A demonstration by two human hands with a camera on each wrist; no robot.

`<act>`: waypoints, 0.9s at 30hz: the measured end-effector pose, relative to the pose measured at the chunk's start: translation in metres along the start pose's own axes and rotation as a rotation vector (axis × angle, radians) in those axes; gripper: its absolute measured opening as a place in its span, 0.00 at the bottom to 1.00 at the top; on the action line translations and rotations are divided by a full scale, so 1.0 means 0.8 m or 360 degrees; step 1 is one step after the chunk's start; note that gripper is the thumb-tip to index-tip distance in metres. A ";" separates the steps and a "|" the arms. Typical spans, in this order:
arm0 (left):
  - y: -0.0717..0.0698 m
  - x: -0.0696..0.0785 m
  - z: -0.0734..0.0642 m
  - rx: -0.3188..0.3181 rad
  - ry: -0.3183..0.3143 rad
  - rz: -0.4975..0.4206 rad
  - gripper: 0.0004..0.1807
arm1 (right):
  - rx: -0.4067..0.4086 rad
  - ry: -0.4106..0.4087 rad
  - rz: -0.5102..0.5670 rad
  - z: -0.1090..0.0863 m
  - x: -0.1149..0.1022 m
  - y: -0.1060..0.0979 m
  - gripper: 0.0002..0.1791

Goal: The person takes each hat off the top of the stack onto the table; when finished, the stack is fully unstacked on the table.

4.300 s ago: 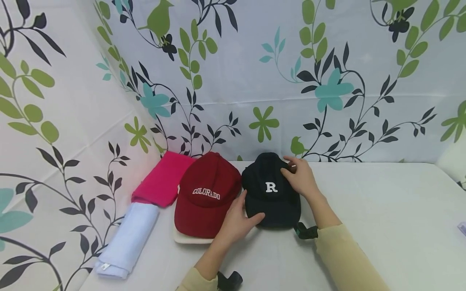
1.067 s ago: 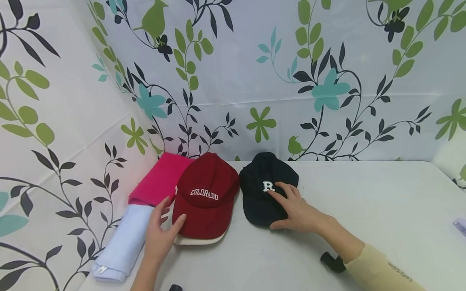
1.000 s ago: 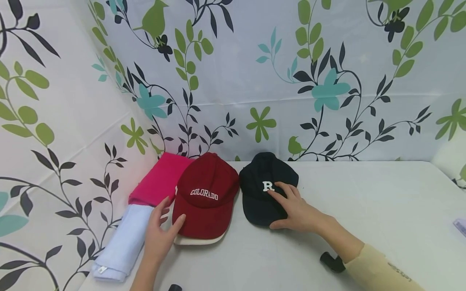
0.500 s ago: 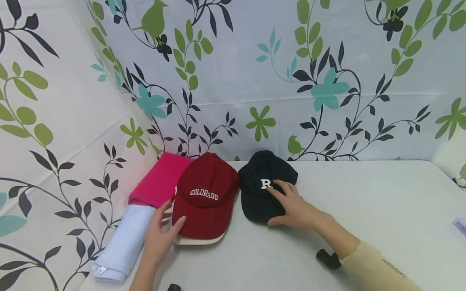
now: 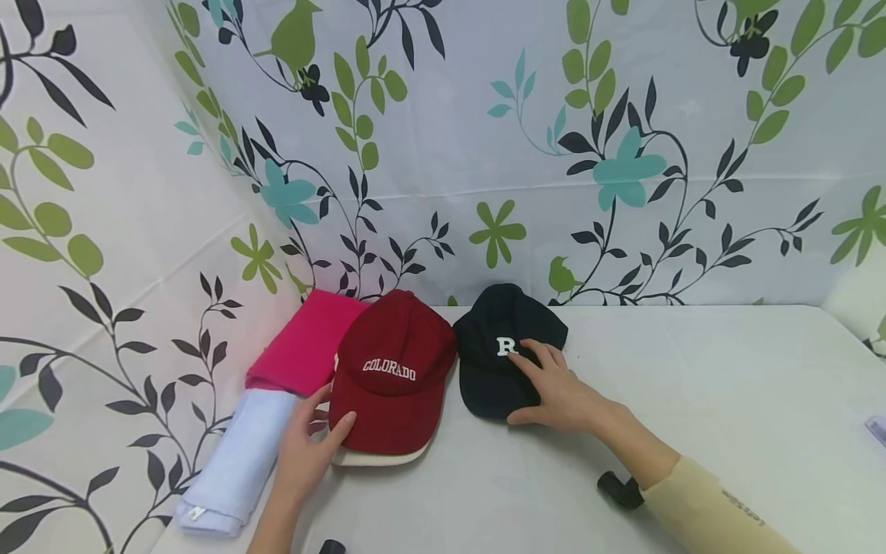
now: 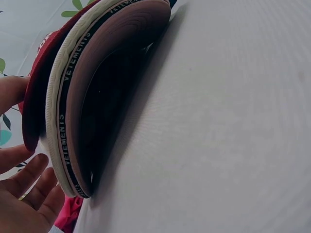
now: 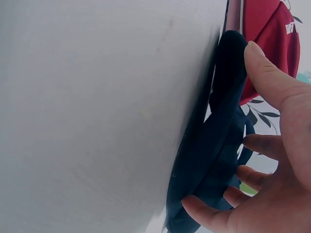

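A red cap (image 5: 389, 385) lettered COLORADO sits on a second cap, whose cream brim (image 5: 381, 459) shows below it. In the left wrist view that lower brim (image 6: 54, 121) has a dark band lettered VETEMENTS. My left hand (image 5: 308, 442) is at the red cap's left side, thumb over the brim's edge and the other fingers extended beside it. To the right lies a dark navy cap (image 5: 484, 385) with a white R. My right hand (image 5: 561, 392) touches its front with spread fingers, the thumb at the brim's edge in the right wrist view.
A folded bright pink cloth (image 5: 298, 346) and a rolled light blue towel (image 5: 238, 462) lie left of the caps on the white table (image 5: 727, 400). A patterned curtain (image 5: 429, 154) stands behind. A small pale purple item (image 5: 877, 429) is at the right edge.
Since 4.3 seconds ago, my left hand has moved from between the caps to the red cap's left side. The right hand has come onto the navy cap's front, and this cap has shifted slightly back.
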State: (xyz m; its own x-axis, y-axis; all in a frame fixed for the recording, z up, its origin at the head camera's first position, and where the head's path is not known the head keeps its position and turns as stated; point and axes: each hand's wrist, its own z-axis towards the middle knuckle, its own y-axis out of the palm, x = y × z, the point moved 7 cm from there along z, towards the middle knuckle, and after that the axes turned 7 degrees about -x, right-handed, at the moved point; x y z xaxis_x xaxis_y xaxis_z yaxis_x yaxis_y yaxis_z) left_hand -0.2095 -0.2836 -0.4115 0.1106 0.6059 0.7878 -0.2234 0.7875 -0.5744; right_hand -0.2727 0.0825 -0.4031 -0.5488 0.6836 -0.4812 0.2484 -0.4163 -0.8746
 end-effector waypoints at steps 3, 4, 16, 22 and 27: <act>0.000 -0.001 -0.001 0.0005 -0.0007 0.0005 0.35 | -0.0007 0.0006 0.0001 0.001 0.000 0.000 0.51; 0.000 -0.002 -0.001 0.0000 -0.0021 0.0006 0.36 | -0.0010 0.0005 0.0000 0.002 0.000 -0.001 0.51; 0.001 -0.004 -0.002 -0.0028 -0.0082 -0.0060 0.38 | 0.0046 0.0041 -0.0011 0.008 0.004 -0.013 0.48; 0.000 -0.001 -0.002 -0.0014 -0.0065 -0.0090 0.36 | 0.0158 0.0010 0.0016 0.019 -0.005 -0.023 0.45; 0.000 -0.003 -0.002 -0.0008 -0.0049 -0.0132 0.35 | 0.0233 -0.0041 0.0097 0.031 -0.018 -0.032 0.43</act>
State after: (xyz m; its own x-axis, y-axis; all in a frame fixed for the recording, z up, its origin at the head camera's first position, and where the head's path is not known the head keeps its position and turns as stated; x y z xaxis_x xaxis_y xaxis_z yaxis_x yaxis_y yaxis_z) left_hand -0.2085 -0.2849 -0.4133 0.0987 0.5347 0.8393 -0.2099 0.8356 -0.5077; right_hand -0.2905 0.0684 -0.3724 -0.5571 0.6393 -0.5300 0.1639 -0.5410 -0.8249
